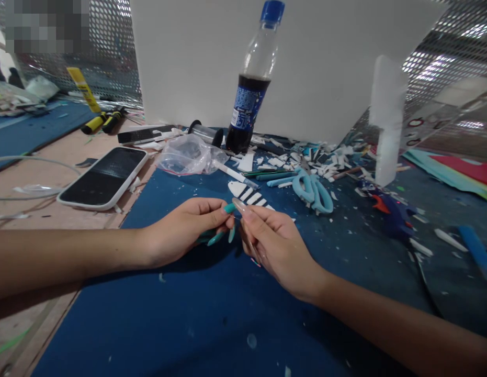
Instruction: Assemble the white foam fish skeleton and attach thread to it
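Left hand [180, 230], right hand [276, 246]: curled, touching above matte blue mat [212, 319].

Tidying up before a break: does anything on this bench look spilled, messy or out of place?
White offcuts lie strewn across the blue mat behind the scissors, and loose flecks dot the mat further right. The cola bottle stands upright and capped; no liquid spill shows.
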